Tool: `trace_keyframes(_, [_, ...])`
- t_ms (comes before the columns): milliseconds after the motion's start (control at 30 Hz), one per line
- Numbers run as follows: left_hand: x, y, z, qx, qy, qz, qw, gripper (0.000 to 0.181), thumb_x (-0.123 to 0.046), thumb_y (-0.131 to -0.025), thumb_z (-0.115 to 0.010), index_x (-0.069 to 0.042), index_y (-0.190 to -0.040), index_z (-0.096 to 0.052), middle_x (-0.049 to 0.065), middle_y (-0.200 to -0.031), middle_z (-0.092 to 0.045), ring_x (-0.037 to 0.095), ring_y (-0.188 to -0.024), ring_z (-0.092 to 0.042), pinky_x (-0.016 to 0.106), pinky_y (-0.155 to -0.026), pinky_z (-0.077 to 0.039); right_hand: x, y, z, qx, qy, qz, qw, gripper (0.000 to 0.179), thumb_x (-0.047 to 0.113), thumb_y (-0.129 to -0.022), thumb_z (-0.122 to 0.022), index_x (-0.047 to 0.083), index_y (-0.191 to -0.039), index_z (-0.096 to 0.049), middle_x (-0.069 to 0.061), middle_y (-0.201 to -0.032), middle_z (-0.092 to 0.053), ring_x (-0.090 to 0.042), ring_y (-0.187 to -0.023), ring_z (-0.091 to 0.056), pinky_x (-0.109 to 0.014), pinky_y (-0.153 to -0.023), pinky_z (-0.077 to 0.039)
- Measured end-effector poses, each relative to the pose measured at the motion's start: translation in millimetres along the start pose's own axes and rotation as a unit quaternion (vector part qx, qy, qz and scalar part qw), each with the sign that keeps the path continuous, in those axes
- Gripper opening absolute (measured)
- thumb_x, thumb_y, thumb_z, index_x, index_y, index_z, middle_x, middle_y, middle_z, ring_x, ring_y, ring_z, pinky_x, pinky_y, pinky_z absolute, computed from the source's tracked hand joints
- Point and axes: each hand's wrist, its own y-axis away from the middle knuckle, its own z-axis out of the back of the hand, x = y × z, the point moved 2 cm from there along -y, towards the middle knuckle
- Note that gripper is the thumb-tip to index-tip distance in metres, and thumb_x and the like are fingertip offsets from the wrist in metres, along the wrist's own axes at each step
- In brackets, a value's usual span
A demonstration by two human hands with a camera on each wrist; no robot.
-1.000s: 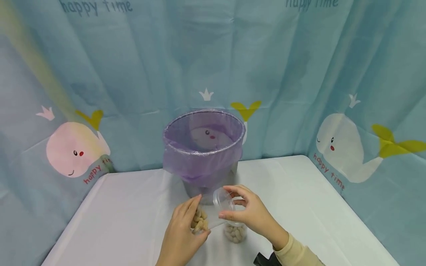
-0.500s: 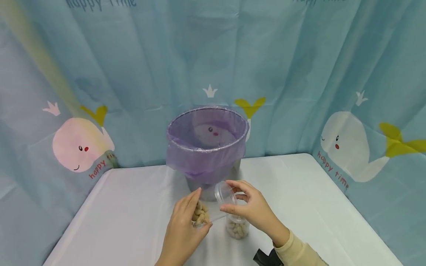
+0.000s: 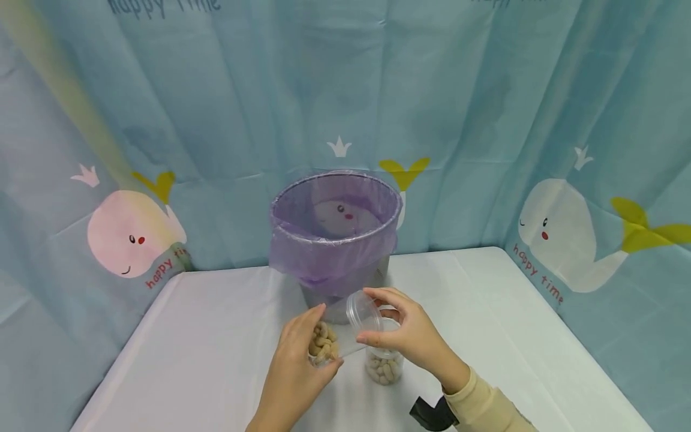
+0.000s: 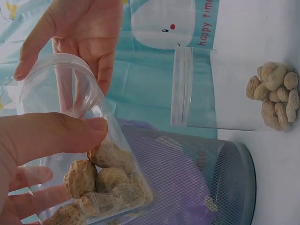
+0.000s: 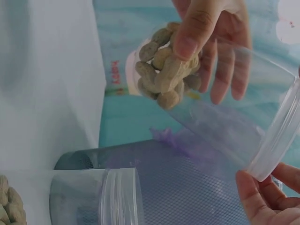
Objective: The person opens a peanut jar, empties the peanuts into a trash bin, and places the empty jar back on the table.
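My left hand (image 3: pixel 294 369) grips a clear plastic jar (image 4: pixel 117 145) by its sides. Whole peanuts in shells (image 3: pixel 324 343) lie at its bottom end. The jar is tilted, its mouth toward my right hand (image 3: pixel 407 329). At that mouth, my right thumb and fingers pinch the rim of a clear round lid (image 3: pixel 363 312). Whether the lid is screwed tight I cannot tell. A second clear jar (image 3: pixel 384 365), with peanuts in its bottom, stands upright on the table just behind and below my right hand; my right hand partly hides its top in the head view.
Behind the hands stands a grey mesh bin (image 4: pixel 187 159) lined with a purple bag (image 3: pixel 329 258). The white tabletop (image 3: pixel 216 348) ends at a blue patterned curtain (image 3: pixel 227 132). Something black (image 3: pixel 432 414) lies by my right sleeve (image 3: pixel 486 402).
The head view has shifted slightly. Both hands keep nearly the same hold on the jar and its lid, and the second jar stays in place.
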Motion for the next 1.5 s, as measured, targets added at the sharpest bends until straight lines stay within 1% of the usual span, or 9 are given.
trace_keyframes(133, [1.1,0.7,-1.3,0.008,0.01,0.004,0.9999,0.099,-0.003,-0.05,-0.097,-0.007,-0.139,-0.053,0.009,-0.136,-0.061,0.029,-0.122,-0.057,0.046,-0.095,-0.058,-1,-0.5,1,0.005,-0.001,0.015,0.9999,0.068,0.021,-0.078,-0.086,0.008,-0.138,-0.057,-0.008,-0.136,-0.059,-0.019,-0.118,-0.054,-0.026,-0.101,-0.053])
trace_keyframes(267, [2.3,0.2,-2.6,0.012,0.007,0.006,0.9999,0.098,-0.004,-0.052,-0.097,-0.006,-0.139,-0.052,0.009,-0.136,-0.061,0.029,-0.122,-0.056,0.046,-0.095,-0.058,-2,-1.8,1,0.013,0.006,0.016,0.9998,0.071,0.021,-0.079,-0.085,0.008,-0.141,-0.054,-0.009,-0.138,-0.057,-0.023,-0.12,-0.053,-0.027,-0.101,-0.054])
trace_keyframes(433, [2.5,-1.7,-3.6,0.005,-0.011,-0.007,0.9999,0.096,-0.005,-0.052,-0.097,-0.003,-0.138,-0.054,0.012,-0.134,-0.061,0.031,-0.121,-0.058,0.047,-0.095,-0.057,-4,-2.7,0,0.009,0.013,-0.026,0.9995,0.072,0.026,-0.081,-0.083,0.009,-0.144,-0.051,-0.011,-0.14,-0.055,-0.027,-0.119,-0.052,-0.025,-0.097,-0.055])
trace_keyframes(533, [3.1,-1.6,-4.5,0.003,-0.021,-0.004,0.9998,0.096,-0.006,-0.051,-0.097,-0.004,-0.137,-0.054,0.011,-0.134,-0.062,0.031,-0.12,-0.058,0.047,-0.095,-0.057,-6,-3.2,0,0.002,0.007,-0.053,0.9986,0.069,0.027,-0.082,-0.082,0.009,-0.141,-0.053,-0.012,-0.138,-0.056,-0.027,-0.116,-0.053,-0.022,-0.095,-0.055])
trace_keyframes(633, [4.1,-0.3,-5.5,0.004,-0.026,-0.001,0.9996,0.096,-0.007,-0.051,-0.098,-0.004,-0.137,-0.054,0.012,-0.134,-0.062,0.032,-0.121,-0.058,0.048,-0.096,-0.057,-8,-3.3,-1,0.006,0.002,-0.057,0.9983,0.066,0.028,-0.082,-0.082,0.009,-0.139,-0.055,-0.013,-0.137,-0.056,-0.027,-0.115,-0.054,-0.022,-0.094,-0.055])
trace_keyframes(767, [5.1,2.0,-5.9,0.008,-0.027,-0.001,0.9996,0.097,-0.006,-0.051,-0.097,-0.003,-0.137,-0.053,0.012,-0.135,-0.061,0.032,-0.121,-0.057,0.049,-0.095,-0.057,-11,-3.2,-2,0.018,-0.005,-0.041,0.999,0.066,0.027,-0.083,-0.081,0.008,-0.14,-0.054,-0.012,-0.138,-0.056,-0.028,-0.118,-0.053,-0.023,-0.097,-0.054])
trace_keyframes(1100, [8.7,3.3,-6.6,0.011,-0.022,-0.011,0.9996,0.101,-0.005,-0.05,-0.097,-0.007,-0.14,-0.052,0.009,-0.136,-0.06,0.031,-0.122,-0.056,0.049,-0.094,-0.057,-15,-2.6,-3,0.033,-0.003,-0.003,0.9995,0.068,0.023,-0.084,-0.08,0.008,-0.143,-0.051,-0.012,-0.142,-0.053,-0.03,-0.123,-0.052,-0.037,-0.104,-0.052])
trace_keyframes(1267, [11.1,4.8,-10.2,0.017,-0.017,-0.009,0.9997,0.101,-0.006,-0.051,-0.097,-0.008,-0.14,-0.052,0.009,-0.136,-0.06,0.031,-0.122,-0.056,0.049,-0.094,-0.058,-17,-1.2,-3,0.032,0.001,-0.001,0.9995,0.068,0.023,-0.084,-0.081,0.008,-0.143,-0.051,-0.012,-0.143,-0.053,-0.031,-0.123,-0.052,-0.038,-0.103,-0.053])
trace_keyframes(1500, [8.9,0.6,-12.3,0.014,-0.018,-0.008,0.9997,0.101,-0.006,-0.051,-0.097,-0.009,-0.141,-0.052,0.007,-0.137,-0.06,0.028,-0.123,-0.056,0.046,-0.095,-0.058,-19,-2.1,4,0.038,-0.019,0.0,0.9991,0.069,0.022,-0.084,-0.081,0.009,-0.144,-0.051,-0.012,-0.146,-0.051,-0.034,-0.127,-0.05,-0.036,-0.104,-0.052])
